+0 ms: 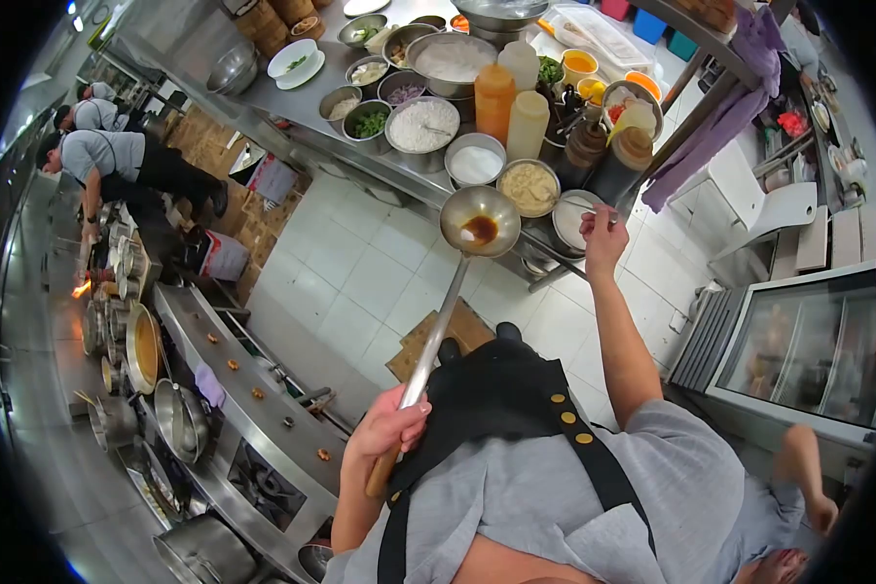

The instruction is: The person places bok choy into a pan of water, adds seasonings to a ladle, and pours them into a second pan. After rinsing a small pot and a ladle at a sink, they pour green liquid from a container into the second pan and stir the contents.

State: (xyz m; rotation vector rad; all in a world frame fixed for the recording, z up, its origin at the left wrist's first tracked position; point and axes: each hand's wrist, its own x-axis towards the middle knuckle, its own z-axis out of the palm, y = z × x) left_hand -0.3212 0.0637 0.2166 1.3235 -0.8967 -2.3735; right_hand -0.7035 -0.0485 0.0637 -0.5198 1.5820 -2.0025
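Observation:
My left hand (389, 426) is closed around the long handle of a ladle (446, 321). The ladle's metal bowl is level beside the counter edge and holds dark brown liquid with a white heap in it. My right hand (603, 236) pinches the handle of a small spoon (584, 203) over a bowl of white powder (566, 226); the spoon's head cannot be made out clearly. Next to the ladle stand a bowl of beige paste (528, 189) and a bowl of white granules (475, 164).
Squeeze bottles (494, 99) and bowls of chopped ingredients crowd the steel counter (302, 102). A stove (263, 477) with pots is at left, where a co-worker (102, 156) bends near a flame. A glass-topped fridge (798, 341) stands right; another person's arm (803, 472) is behind me.

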